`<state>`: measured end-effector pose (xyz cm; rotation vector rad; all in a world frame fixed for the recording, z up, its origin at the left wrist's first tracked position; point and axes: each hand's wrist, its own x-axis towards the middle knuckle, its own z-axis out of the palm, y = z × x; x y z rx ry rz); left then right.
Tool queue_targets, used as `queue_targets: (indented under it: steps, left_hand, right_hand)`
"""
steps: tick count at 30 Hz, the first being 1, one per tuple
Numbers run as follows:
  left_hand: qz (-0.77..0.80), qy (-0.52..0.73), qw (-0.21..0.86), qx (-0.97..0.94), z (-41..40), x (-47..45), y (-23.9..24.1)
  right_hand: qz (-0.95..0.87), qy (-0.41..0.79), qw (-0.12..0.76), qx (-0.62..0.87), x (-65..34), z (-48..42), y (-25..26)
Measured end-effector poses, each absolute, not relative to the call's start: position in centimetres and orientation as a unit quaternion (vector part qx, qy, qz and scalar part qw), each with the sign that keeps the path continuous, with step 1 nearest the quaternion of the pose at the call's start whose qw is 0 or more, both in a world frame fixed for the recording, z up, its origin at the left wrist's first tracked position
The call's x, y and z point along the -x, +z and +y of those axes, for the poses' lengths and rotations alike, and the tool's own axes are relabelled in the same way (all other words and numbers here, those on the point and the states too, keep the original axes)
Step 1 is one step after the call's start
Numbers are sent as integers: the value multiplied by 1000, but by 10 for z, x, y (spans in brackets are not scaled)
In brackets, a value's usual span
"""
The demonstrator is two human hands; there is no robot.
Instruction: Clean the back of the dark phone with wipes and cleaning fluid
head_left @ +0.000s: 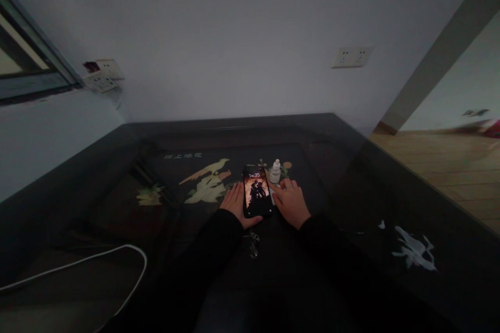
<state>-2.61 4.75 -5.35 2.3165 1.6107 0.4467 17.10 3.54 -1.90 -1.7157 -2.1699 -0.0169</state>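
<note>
A phone lies face up on the dark table, its screen lit with the time 14:35 and a picture of dark figures. My left hand grips its left side, with the fingers along the edge and the thumb at the lower edge. On the other side, my right hand rests with bent fingers, its index fingertip by the phone's right edge. A small white piece shows by my right thumb; its kind is unclear. Just beyond this hand stands a small white dropper bottle.
A small shiny item lies nearer me. Crumpled white scraps are on the table's right side, and a white cable curves at the left. The dark table has bird and flower decoration and meets the wall, which carries sockets.
</note>
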Motion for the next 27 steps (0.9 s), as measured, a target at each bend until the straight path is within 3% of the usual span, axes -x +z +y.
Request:
queue_targets:
  steps: [10,27]
  left_hand:
    - [555,153,131,-807,47,26,-51]
    - [567,105,116,-809,42,24,-39]
  right_hand:
    - [-761,-41,202,615,-172,35,-26]
    - [-773,-45,152,614,-173,36,-25]
